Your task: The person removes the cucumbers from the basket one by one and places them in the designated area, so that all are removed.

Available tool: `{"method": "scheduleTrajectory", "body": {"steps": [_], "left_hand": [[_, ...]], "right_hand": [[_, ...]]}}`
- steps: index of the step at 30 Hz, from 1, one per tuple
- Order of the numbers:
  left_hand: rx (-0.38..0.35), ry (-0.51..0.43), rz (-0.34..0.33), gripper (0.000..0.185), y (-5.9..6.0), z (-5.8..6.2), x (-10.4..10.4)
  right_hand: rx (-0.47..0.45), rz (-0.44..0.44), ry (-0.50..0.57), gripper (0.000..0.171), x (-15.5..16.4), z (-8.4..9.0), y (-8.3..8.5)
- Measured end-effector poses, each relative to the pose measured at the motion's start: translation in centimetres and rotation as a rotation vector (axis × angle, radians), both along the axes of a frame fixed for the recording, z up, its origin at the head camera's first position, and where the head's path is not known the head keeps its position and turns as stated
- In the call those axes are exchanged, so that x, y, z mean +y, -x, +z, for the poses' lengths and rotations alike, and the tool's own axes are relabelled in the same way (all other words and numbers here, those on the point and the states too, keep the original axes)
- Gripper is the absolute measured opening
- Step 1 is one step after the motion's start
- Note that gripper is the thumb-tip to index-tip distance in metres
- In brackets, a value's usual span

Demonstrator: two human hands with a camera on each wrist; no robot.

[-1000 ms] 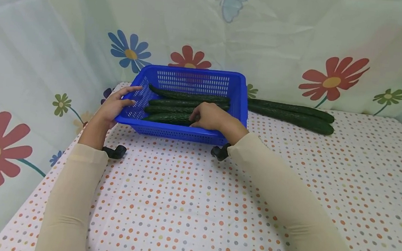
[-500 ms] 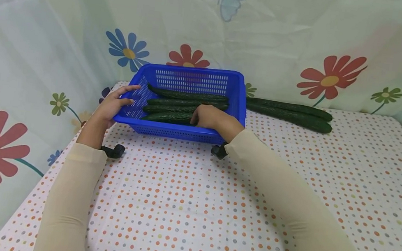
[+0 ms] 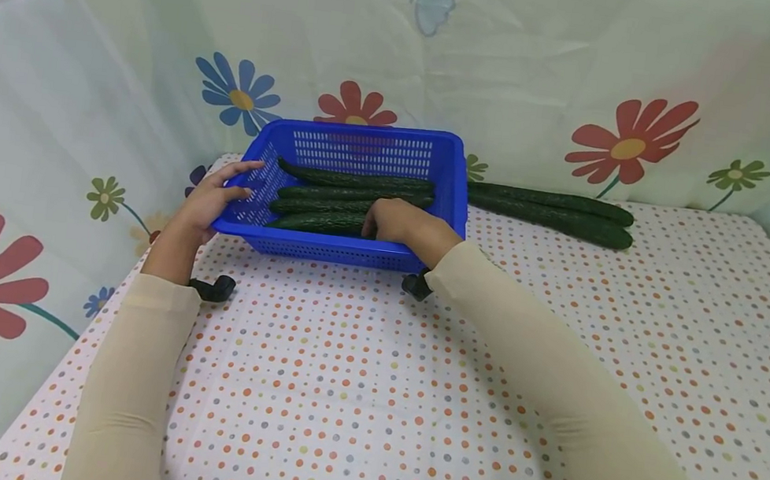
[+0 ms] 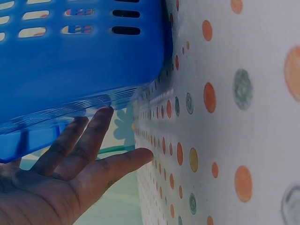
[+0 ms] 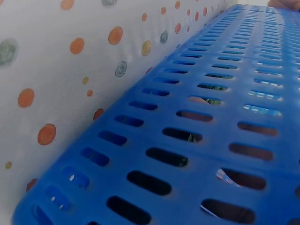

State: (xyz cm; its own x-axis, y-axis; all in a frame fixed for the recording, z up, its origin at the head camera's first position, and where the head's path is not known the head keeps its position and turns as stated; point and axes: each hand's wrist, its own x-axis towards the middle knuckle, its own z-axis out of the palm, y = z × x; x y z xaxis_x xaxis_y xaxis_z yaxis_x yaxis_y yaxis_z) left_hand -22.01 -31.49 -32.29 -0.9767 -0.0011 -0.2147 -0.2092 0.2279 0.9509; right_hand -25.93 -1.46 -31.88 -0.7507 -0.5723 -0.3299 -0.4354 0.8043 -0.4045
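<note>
A blue slotted plastic basket (image 3: 337, 250) stands at the back of the table with several dark green cucumbers lying side by side in it. My left hand (image 3: 207, 200) is at its left end, index finger and thumb reaching over the rim. In the left wrist view the other fingers (image 4: 96, 136) extend straight against the basket's outside, one fingertip by the tablecloth. My right hand (image 3: 397, 222) reaches inside, fingers curled down over the right part of the nearest cucumber (image 3: 319, 222); its fingertips are hidden. The right wrist view shows mostly the basket wall (image 5: 154, 126), with bits of hand through the slots.
Two more cucumbers (image 3: 559, 212) lie on the table just right of the basket, close to the back curtain (image 3: 519, 65). A dotted tablecloth (image 3: 339, 393) covers the table. The flowered curtain also runs along the left side.
My right hand has settled slightly lower over the nearest cucumber, its fingers going further out of sight. The left hand keeps its place at the basket; the whole head view has shifted slightly.
</note>
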Motion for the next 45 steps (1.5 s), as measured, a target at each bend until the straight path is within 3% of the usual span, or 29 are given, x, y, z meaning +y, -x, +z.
{"method": "scheduleTrajectory", "body": {"steps": [4,17,31,45], "left_hand": [[-0.007,-0.019,0.015,0.047,0.6,-0.7,-0.6],[0.002,-0.009,0.031,0.045,0.5,-1.0,-0.8],[0.01,-0.013,0.023,0.044,0.8,-0.8,-0.4],[-0.006,-0.003,0.022,0.048,-0.5,0.9,0.6]], "right_hand": [[0.006,0.019,0.0,0.029,-0.1,0.0,0.0],[0.029,0.102,0.001,0.04,-0.2,-0.2,0.5],[0.124,0.127,0.154,0.044,0.9,0.1,0.4],[0.215,0.192,0.304,0.037,1.1,0.3,0.1]]}}
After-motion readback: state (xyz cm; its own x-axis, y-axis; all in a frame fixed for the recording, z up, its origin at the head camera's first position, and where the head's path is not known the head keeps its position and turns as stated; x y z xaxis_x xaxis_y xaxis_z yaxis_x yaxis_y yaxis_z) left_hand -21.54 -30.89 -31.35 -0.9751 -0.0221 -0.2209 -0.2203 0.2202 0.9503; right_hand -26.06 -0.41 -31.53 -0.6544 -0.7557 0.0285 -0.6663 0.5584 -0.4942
